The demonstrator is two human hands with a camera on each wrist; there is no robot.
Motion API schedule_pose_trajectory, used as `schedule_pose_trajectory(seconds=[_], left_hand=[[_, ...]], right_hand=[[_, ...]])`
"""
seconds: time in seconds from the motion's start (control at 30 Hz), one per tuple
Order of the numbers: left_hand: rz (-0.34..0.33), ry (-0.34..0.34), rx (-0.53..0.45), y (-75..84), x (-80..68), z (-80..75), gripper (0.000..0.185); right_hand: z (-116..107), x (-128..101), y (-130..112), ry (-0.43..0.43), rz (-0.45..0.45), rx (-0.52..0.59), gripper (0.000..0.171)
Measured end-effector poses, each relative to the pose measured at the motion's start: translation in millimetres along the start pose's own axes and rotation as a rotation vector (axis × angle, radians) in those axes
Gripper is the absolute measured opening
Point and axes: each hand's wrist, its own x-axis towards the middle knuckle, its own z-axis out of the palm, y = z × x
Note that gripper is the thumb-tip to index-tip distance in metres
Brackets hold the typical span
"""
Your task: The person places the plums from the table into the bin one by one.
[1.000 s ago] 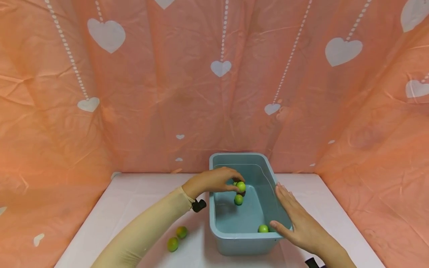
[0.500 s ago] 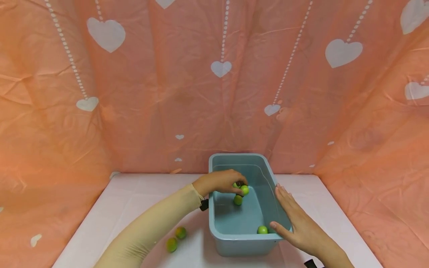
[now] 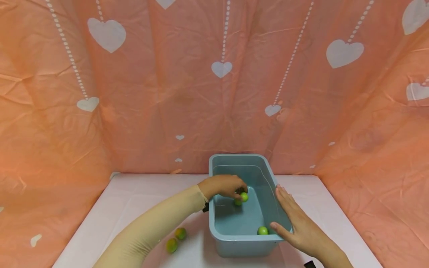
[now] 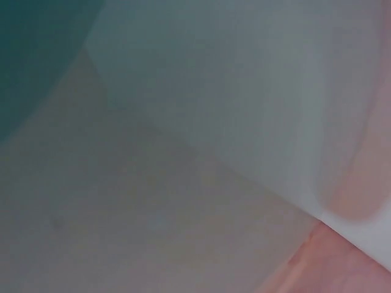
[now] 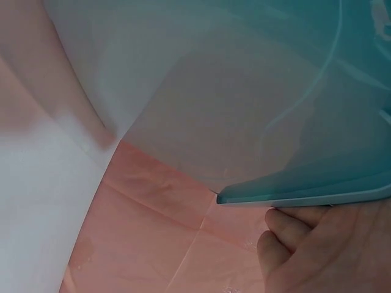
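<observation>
In the head view, a blue-grey plastic bin [image 3: 234, 237] stands on the table. My left hand [image 3: 225, 186] reaches over its left wall, fingers curled down round a small green lime-like fruit [image 3: 244, 197]. Close under that hand is a second green fruit [image 3: 238, 202], partly covered by the thumb. Another green fruit [image 3: 263, 230] lies in the near right corner of the bin. My right hand [image 3: 298, 223] rests along the right rim with straight fingers, thumb at the near corner. The right wrist view shows its fingers [image 5: 287, 229] against the bin's rim [image 5: 305, 202]. The left wrist view is blurred.
Two green-orange fruits, one [image 3: 181, 233] behind the other [image 3: 172, 245], lie on the white table [image 3: 140, 208] left of the bin. An orange curtain [image 3: 181, 93] with white hearts encloses the back and both sides.
My left hand has moved lower and slightly right into the bin, taking the held fruit down beside the one on the floor. The right hand has stayed in place.
</observation>
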Motion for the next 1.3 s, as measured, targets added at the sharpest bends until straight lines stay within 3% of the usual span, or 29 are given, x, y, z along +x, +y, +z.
schedule_pose_trajectory(seconds=[0.23, 0.67, 1.07, 1.3], left_hand=[[-0.012, -0.029, 0.060, 2.3, 0.2, 0.1, 0.025], [-0.034, -0.045, 0.061, 6.5, -5.0, -1.5, 0.028], [-0.001, 0.054, -0.038, 3.2, -3.9, -2.1, 0.032], [0.012, 0.127, -0.136, 0.4, -12.6, -8.8, 0.033]], right_hand=[[0, 0, 0, 0.011, -0.004, 0.024, 0.096], [1, -1, -2, -0.002, 0.022, 0.039, 0.095], [2, -2, -1, -0.004, 0.036, 0.051, 0.095], [1, -1, -1, -0.041, 0.078, 0.056, 0.094]])
